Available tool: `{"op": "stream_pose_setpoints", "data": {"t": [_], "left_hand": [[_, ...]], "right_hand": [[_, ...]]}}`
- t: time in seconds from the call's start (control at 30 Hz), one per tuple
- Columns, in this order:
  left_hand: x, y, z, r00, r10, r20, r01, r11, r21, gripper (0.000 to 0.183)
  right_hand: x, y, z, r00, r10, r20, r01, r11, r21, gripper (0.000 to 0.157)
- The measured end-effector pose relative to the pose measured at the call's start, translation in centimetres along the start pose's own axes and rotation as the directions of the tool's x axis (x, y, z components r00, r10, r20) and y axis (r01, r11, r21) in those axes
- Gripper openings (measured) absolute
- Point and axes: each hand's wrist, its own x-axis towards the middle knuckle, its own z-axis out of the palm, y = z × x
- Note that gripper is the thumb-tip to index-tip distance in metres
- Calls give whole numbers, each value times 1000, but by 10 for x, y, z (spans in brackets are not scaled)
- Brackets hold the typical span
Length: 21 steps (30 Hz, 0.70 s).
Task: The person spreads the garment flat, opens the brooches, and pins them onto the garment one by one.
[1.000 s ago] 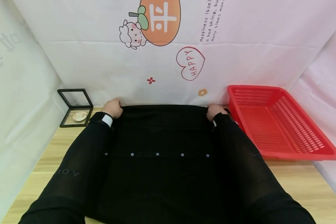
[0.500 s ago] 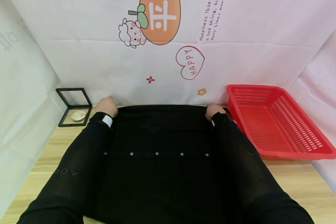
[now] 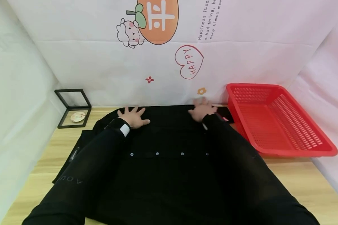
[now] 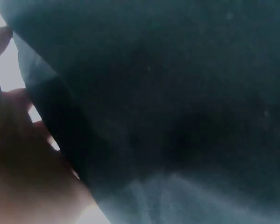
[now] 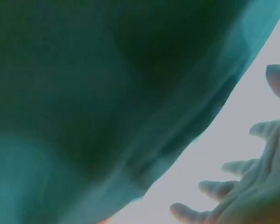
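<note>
A black button-up shirt (image 3: 163, 178) lies spread on the table, its row of small pale buttons running across the middle in the head view. My left hand (image 3: 133, 118) rests on its far left part with fingers spread. Near the far right edge, my right hand (image 3: 202, 110) has its fingers spread too and is slightly blurred. Dark cloth (image 4: 154, 116) fills most of the left wrist view. In the right wrist view, the straight fingers (image 5: 217, 189) show beside the cloth's edge. A folded-out sleeve (image 3: 79, 150) shows left of my left arm, partly hidden by it.
A red plastic basket (image 3: 298, 153) stands at the right. Partly behind it lies a dark flat object (image 3: 226, 113). A black hinged frame (image 3: 73, 127) with a small round pale item (image 3: 78, 117) stands at the back left. White printed cloth (image 3: 101, 68) walls the back and sides.
Both hands have let go of the shirt's far corners and spread their fingers. The left hand has moved right, the right hand slightly left, and the left sleeve has come into view.
</note>
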Motion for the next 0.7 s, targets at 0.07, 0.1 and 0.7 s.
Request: {"op": "stream_pose_setpoints", "data": {"t": [0.07, 0.1, 0.7], "left_hand": [[-4, -3, 1, 997, -47, 64, 50, 998, -40, 81], [-5, -5, 1, 995, -57, 83, 62, 996, -58, 83], [-16, -12, -4, 992, -78, 102, 83, 996, -41, 99]], "right_hand": [[-24, -39, -14, 979, 87, 186, -94, 995, 29, 81], [-27, -47, -12, 970, 87, 227, -97, 995, 33, 86], [-41, 29, -8, 896, 289, 338, -362, 915, 177, 112]]}}
